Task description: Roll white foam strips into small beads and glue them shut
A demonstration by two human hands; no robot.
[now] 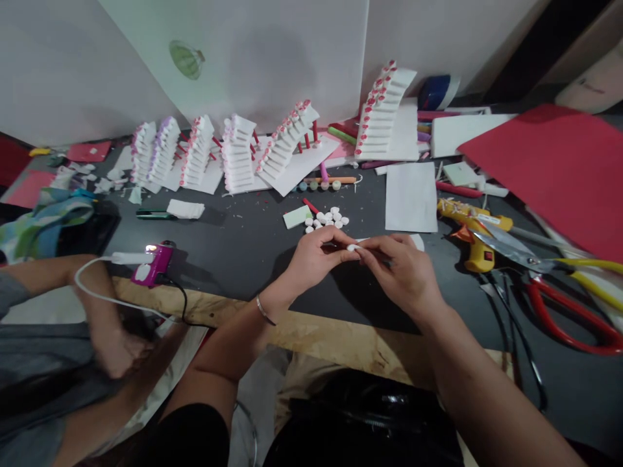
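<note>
While both of my hands meet over the near middle of the desk (pixel 228 250), I see a small white piece (pixel 353 248) between them, just above the surface. My left hand (pixel 314 258) has its grip closed on it, thumb and forefinger pinching from the left. My right hand (pixel 406 269) brings its fingertips to the piece's right side; I cannot tell whether that grip pinches it or only presses. Just beyond the left hand lies a cluster of small white rounds (pixel 335 218), with a pale green card (pixel 297 216) to its left and a red stick (pixel 310 206) on its far side. A white sheet (pixel 411 196) lies on the far side of my right hand. Along the far edge I count six white paper staircases (pixel 238 162). To the right are a yellow glue gun (pixel 479 253) and large scissors (pixel 533 263); to the left, a purple box (pixel 154 264) and a co-worker's hand (pixel 117 353).
</note>
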